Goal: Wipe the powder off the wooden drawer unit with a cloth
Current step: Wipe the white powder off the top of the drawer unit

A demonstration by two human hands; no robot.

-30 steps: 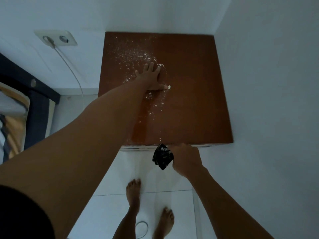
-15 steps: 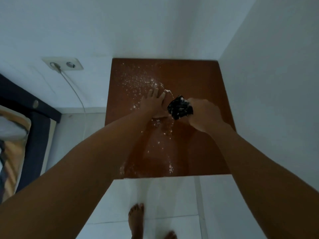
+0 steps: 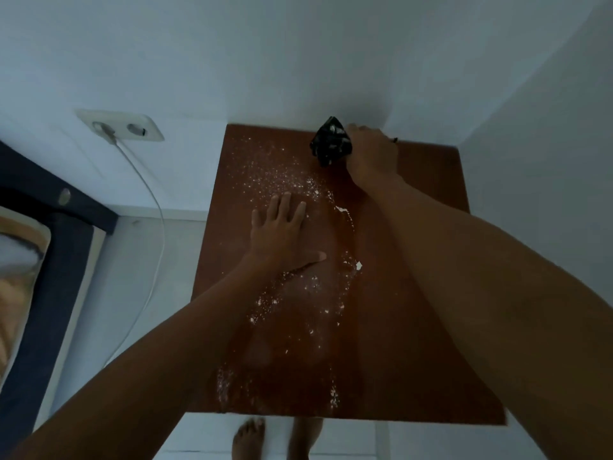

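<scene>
Head view: wooden drawer unit (image 3: 414, 293) seen from above, filling the centre and lower right of frame, set in the corner where two white walls meet; only its brown top shows, long axis running from the bottom edge of frame up toward the back wall; no drawers visible, contents cannot tell

White powder (image 3: 285, 180) scattered over the upper left part of the top, more specks trailing down the centre toward the near edge, with a small white clump right of the left thumb

Cloth (image 3: 330, 141), dark and bunched, at the top's far edge, upper centre of frame, touching or just above the wood, cannot tell which

Right hand (image 3: 371, 154) clenched around the cloth, arm stretched from the lower right diagonally up across the top

Left hand (image 3: 282, 234) released, flat on the wood, palm down, fingers spread pointing to the top of frame, thumb out to the right, arm coming from the lower left

Wall socket (image 3: 121, 126) upper left with a white cable (image 3: 156, 207) hanging down; bed edge (image 3: 39, 260) at far left; bare feet (image 3: 248, 436) on the tiled floor at bottom centre
</scene>
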